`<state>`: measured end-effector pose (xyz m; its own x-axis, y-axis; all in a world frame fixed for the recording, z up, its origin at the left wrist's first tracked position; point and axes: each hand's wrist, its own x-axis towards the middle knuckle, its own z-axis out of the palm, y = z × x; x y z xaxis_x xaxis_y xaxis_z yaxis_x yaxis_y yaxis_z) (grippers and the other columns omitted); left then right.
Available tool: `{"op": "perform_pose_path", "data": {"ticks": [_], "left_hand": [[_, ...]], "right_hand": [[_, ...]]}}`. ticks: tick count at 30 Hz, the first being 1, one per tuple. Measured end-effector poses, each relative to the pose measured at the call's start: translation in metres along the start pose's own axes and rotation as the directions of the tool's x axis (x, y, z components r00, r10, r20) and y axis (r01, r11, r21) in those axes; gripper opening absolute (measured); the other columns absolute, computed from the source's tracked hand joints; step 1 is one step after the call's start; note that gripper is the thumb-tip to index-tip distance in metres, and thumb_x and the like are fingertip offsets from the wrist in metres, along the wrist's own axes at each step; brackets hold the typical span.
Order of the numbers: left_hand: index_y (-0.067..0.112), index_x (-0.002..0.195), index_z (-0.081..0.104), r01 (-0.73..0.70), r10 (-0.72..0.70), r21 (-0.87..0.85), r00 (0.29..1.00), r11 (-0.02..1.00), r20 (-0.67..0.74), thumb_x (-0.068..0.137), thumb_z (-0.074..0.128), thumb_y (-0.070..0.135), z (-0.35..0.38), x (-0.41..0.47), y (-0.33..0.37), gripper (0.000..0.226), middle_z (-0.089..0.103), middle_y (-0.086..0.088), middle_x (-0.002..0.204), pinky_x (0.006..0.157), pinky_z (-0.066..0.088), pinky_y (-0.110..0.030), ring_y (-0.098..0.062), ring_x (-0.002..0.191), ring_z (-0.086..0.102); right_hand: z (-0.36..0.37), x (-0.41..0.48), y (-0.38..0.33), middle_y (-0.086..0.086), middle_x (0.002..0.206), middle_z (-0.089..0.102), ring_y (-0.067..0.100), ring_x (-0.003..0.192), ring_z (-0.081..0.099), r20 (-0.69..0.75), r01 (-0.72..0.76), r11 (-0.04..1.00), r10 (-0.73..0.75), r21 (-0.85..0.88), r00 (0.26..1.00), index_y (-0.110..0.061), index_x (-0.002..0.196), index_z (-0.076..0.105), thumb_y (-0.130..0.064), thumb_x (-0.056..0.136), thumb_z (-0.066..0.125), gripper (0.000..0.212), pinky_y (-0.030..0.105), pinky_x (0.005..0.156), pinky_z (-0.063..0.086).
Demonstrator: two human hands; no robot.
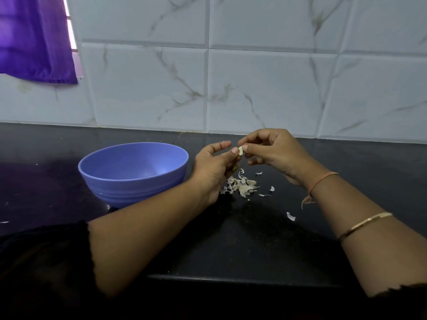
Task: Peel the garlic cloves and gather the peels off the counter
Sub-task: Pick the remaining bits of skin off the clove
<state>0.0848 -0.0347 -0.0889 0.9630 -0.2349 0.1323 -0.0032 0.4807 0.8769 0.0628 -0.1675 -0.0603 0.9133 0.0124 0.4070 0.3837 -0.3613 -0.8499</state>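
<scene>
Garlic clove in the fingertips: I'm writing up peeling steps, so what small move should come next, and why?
Likely the right hand pulls skin off the garlic clove while the left hand steadies it: both pinch it above the peel pile, beside the blue bowl.

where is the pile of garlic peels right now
In the head view the peel pile lies on the counter just right of the blue bowl, below the garlic clove that the left hand and right hand pinch.

A lavender-blue bowl (pixel 129 181) stands upright just left of the left hand (pixel 213 168). Behind the hand rises a marbled tile wall (pixel 265 88) — far up-left hangs a purple cloth (pixel 34 38).
</scene>
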Motion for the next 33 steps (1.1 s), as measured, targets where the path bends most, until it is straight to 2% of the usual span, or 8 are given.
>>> {"op": "perform_pose_path", "data": {"ticks": [4,7,10,14,19,23,27,33], "left_hand": [[0.015,0.090,0.057,0.009,-0.009,0.017,1.000,1.000,0.008,0.087,0.061,0.011,0.000,0.000,0.000,0.006,0.067,0.005,0.064,0.069,0.050,-0.022,-0.002,0.059,0.062],[0.019,0.088,0.062,-0.063,0.060,0.142,0.998,0.988,0.023,0.084,0.066,0.020,-0.001,-0.001,-0.001,0.006,0.067,0.006,0.076,0.075,0.050,-0.024,-0.004,0.075,0.061],[0.017,0.092,0.065,-0.141,0.136,0.243,0.990,0.960,0.035,0.078,0.071,0.016,0.000,-0.003,-0.001,0.015,0.067,0.003,0.085,0.082,0.050,-0.027,-0.008,0.086,0.062],[0.016,0.083,0.067,-0.198,0.205,0.299,0.979,0.933,0.007,0.078,0.071,0.014,-0.001,-0.003,-0.001,0.007,0.066,0.002,0.076,0.074,0.049,-0.024,-0.007,0.074,0.058],[0.013,0.083,0.065,-0.150,0.155,0.193,0.988,0.970,-0.008,0.083,0.066,0.011,-0.001,-0.003,0.001,0.003,0.065,-0.001,0.076,0.072,0.050,-0.019,-0.007,0.071,0.060],[0.014,0.080,0.063,-0.099,0.099,0.090,0.995,0.991,0.006,0.084,0.064,0.009,-0.002,-0.001,0.001,0.007,0.066,0.002,0.070,0.070,0.052,-0.016,-0.003,0.065,0.063],[0.013,0.079,0.062,-0.051,0.051,-0.012,0.999,0.999,0.011,0.085,0.062,0.009,-0.003,0.002,0.002,0.008,0.068,0.007,0.062,0.074,0.053,-0.018,0.000,0.059,0.063],[0.015,0.079,0.062,-0.023,0.023,-0.034,1.000,0.999,-0.009,0.085,0.063,0.016,-0.004,0.003,0.002,0.006,0.070,0.008,0.063,0.067,0.053,-0.016,0.001,0.059,0.064]], "right_hand": [[0.000,0.000,0.000,0.007,0.071,0.060,0.012,0.065,0.057,-0.061,0.015,1.000,-0.016,-0.015,0.998,-0.003,0.084,0.066,0.001,0.083,0.062,0.005,0.021,0.063,0.056],[-0.001,0.000,-0.001,0.007,0.068,0.060,0.012,0.062,0.057,-0.101,0.025,0.998,-0.031,-0.061,0.994,-0.001,0.084,0.066,-0.001,0.084,0.062,0.004,0.018,0.059,0.055],[0.000,-0.001,-0.003,0.006,0.068,0.061,0.011,0.061,0.058,-0.107,0.020,0.996,-0.030,-0.086,0.994,-0.004,0.079,0.066,-0.002,0.083,0.064,0.005,0.017,0.058,0.054],[0.003,-0.001,-0.005,0.005,0.067,0.061,0.008,0.058,0.057,-0.098,0.017,0.997,-0.024,-0.071,0.995,-0.004,0.078,0.065,-0.002,0.083,0.063,0.006,0.017,0.057,0.054],[0.007,0.000,-0.006,0.006,0.067,0.060,0.007,0.055,0.056,-0.089,-0.005,1.000,0.005,-0.008,0.996,-0.003,0.078,0.063,0.000,0.085,0.059,0.009,0.016,0.056,0.052],[0.010,0.000,-0.006,0.007,0.068,0.058,0.009,0.057,0.055,-0.070,-0.040,0.992,0.048,0.121,0.996,-0.003,0.077,0.062,0.001,0.087,0.057,0.011,0.018,0.058,0.053],[0.010,-0.002,-0.008,0.006,0.066,0.056,0.010,0.057,0.053,-0.050,-0.061,0.967,0.075,0.248,0.996,-0.003,0.077,0.060,0.002,0.088,0.053,0.015,0.018,0.060,0.053],[0.009,0.000,-0.005,0.005,0.068,0.056,0.011,0.059,0.052,-0.068,-0.129,0.980,0.141,0.149,0.988,-0.001,0.082,0.062,-0.006,0.093,0.050,0.017,0.020,0.058,0.052]]}}
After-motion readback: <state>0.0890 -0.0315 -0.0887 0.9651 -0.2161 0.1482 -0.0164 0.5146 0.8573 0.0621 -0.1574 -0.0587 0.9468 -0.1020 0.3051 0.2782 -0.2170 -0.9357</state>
